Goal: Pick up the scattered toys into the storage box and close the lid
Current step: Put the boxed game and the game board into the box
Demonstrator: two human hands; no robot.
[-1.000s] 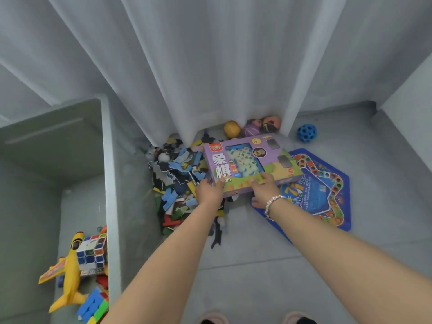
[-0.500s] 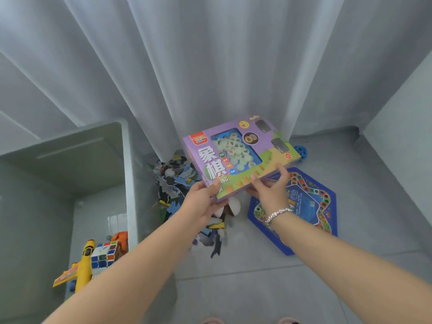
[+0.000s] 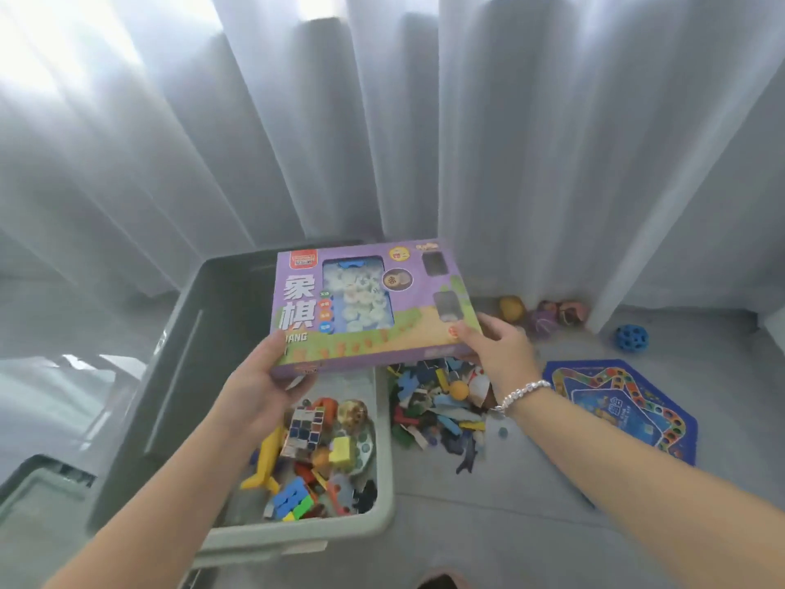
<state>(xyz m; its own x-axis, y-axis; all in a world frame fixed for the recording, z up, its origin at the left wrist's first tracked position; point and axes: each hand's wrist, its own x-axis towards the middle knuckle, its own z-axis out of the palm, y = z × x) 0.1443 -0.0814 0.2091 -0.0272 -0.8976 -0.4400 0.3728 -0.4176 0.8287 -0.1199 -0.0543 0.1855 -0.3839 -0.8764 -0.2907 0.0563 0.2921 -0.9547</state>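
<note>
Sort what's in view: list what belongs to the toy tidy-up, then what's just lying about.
Job: purple game box, held by left hand and right hand; storage box; puzzle pieces; blue game board; balls; lid.
Just there: curtain; floor.

grey floor — on it the storage box at left, a lid just beside its near-left corner, a heap of puzzle pieces touching the box's right wall, a blue game board further right, and by the curtain four balls — one blue, apart.
</note>
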